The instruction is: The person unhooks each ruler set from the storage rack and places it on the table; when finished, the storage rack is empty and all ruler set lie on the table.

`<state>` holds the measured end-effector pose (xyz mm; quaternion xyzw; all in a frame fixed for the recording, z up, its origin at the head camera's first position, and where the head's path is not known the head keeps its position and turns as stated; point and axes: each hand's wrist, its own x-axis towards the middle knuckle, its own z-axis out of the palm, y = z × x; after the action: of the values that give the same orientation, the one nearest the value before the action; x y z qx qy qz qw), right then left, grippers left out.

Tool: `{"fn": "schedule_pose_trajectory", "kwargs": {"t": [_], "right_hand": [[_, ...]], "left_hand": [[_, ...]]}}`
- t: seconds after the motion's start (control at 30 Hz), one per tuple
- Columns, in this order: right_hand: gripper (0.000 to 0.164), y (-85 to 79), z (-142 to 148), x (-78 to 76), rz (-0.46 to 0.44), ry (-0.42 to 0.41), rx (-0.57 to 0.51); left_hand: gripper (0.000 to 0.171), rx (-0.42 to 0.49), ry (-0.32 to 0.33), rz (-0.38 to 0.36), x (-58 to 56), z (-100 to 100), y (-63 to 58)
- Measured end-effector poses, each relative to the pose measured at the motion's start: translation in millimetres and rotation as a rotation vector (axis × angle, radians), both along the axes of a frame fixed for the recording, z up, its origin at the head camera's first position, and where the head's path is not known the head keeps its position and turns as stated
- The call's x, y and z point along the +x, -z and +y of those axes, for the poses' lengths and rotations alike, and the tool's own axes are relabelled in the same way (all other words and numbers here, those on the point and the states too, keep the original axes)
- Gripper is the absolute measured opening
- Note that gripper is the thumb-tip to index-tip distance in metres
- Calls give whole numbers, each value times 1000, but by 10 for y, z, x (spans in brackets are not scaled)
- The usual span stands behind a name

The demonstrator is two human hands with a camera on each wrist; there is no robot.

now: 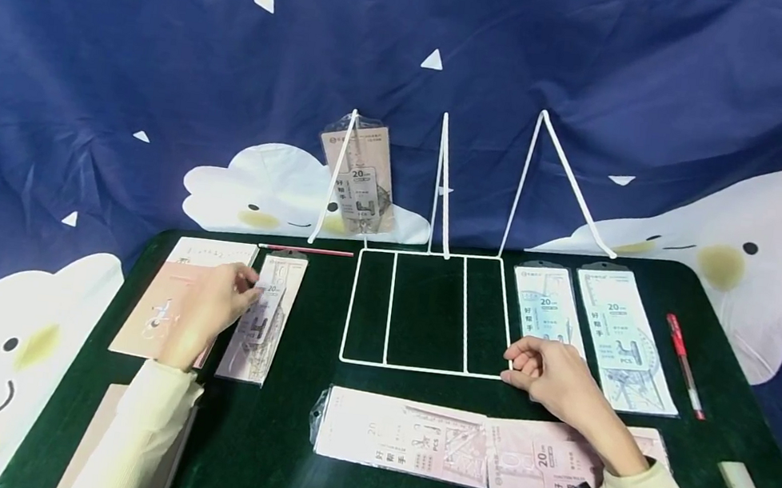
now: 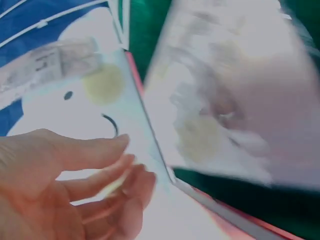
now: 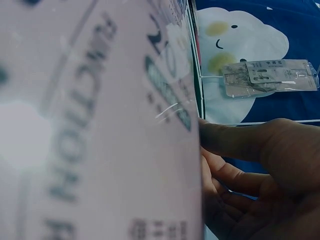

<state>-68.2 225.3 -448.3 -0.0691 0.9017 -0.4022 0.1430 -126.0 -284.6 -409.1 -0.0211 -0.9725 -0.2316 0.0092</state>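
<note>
A white wire rack (image 1: 466,309) stands in the middle of the table, with raised wire prongs at its back. At its front right corner my right hand (image 1: 550,375) pinches the wire between thumb and fingers. My left hand (image 1: 213,308) hovers by the top of a narrow clear-wrapped packet (image 1: 266,326), its fingers loosely bent with nothing seen between them. The left wrist view shows the thumb and fingers of the left hand (image 2: 95,185) apart. One tan packet (image 1: 361,184) hangs on the left prong. Two bluish packets (image 1: 546,306) (image 1: 626,343) lie right of the rack.
Two pinkish packets (image 1: 405,439) (image 1: 529,461) lie end to end in front. Notebooks (image 1: 144,312) (image 1: 87,435) are at the left. A red pencil (image 1: 314,250) lies behind, a red pen (image 1: 684,366) and a pale eraser (image 1: 742,486) at the right. Blue cloth (image 1: 497,14) hangs behind.
</note>
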Motion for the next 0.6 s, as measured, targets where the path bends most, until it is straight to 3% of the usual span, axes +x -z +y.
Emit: {"fn": "schedule_pose_trajectory", "kwargs": {"t": [0.13, 0.23, 0.33, 0.47, 0.6], "right_hand": [[20, -7, 2, -1, -1, 0, 3], [20, -9, 1, -1, -1, 5, 5], [19, -8, -2, 2, 6, 6, 8], [19, -2, -4, 6, 12, 6, 12], [19, 4, 2, 18, 14, 12, 14]], "left_hand": [[16, 162, 109, 88, -289, 245, -89], [25, 367, 181, 142, -517, 434, -126], [42, 542, 207, 194, -723, 605, -163], [59, 736, 212, 208, -934, 797, -215], [57, 830, 216, 217, -1081, 953, -237]]}}
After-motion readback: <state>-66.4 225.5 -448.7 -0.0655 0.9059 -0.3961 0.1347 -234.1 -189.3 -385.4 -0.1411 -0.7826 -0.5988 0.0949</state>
